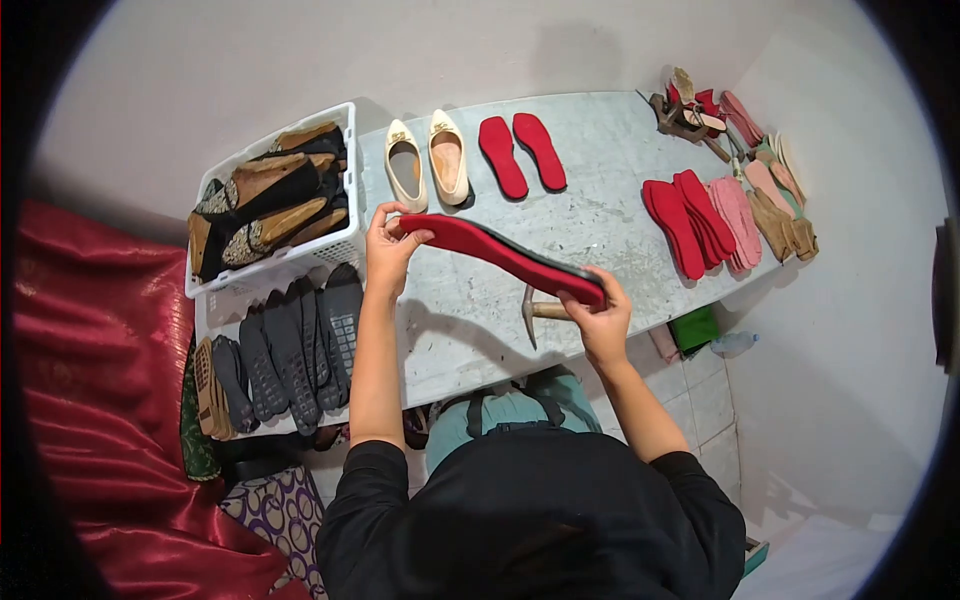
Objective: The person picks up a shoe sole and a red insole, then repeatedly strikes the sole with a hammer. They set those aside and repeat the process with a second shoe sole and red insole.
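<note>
Between my two hands, above the table, I hold a red shoe sole [500,255] with a dark edge, gripped at both ends. My left hand [390,245] pinches its left end with thumb and fingers. My right hand [603,315] grips the lower right end, thumb on the red face. Below the sole lies a hammer [548,311], its handle partly hidden by my right hand. Behind it on the table are a pair of cream flat shoes [447,160] and a pair of red soles [503,158].
A white basket [352,180] full of shoes stands at the left. Dark soles [290,350] line the table's [450,350] left front. Stacked red soles [675,228] and pink soles [738,225] lie right, with tools [690,118] at the back corner. A red cloth [100,380] hangs left.
</note>
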